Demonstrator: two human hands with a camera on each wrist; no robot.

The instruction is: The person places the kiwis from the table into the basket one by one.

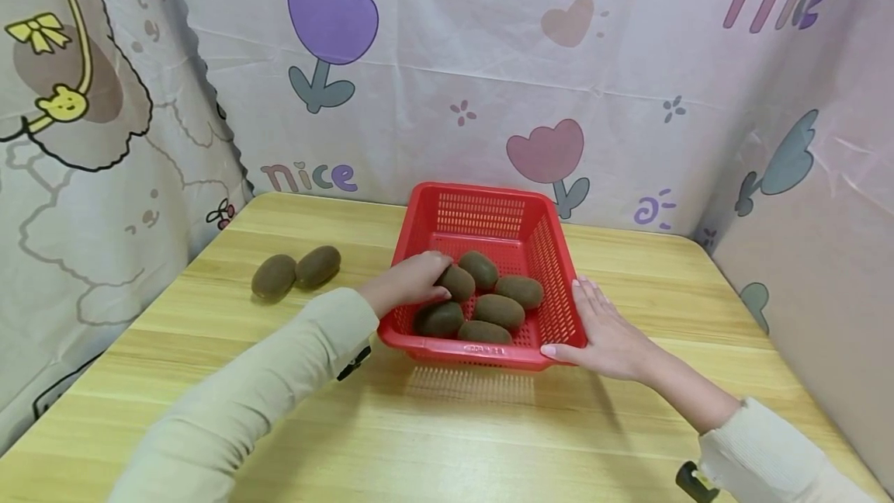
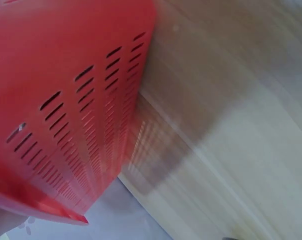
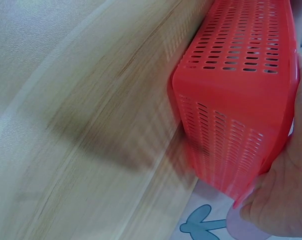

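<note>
A red plastic basket [image 1: 552, 270] with slotted walls stands on the table and holds several brown kiwis [image 1: 499, 312]. Reaching over its left side, my left hand [image 1: 412, 281] grips a kiwi [image 1: 457, 283] inside the basket, fingers over the top and thumb at the near side. My right hand [image 1: 611, 340] lies along the basket's right rim with straight fingers, its thumb across the front corner. In the right wrist view this hand [image 3: 283, 195] touches the rim. The left wrist view shows mostly the basket's outer wall [image 2: 66, 60]; the gripped kiwi is hidden there.
Two more kiwis [image 1: 274, 278] lie side by side on the wooden table [image 1: 447, 441], left of the basket. A printed cloth [image 1: 447, 84] hangs behind the table and along both sides. The basket sits near the table's back edge.
</note>
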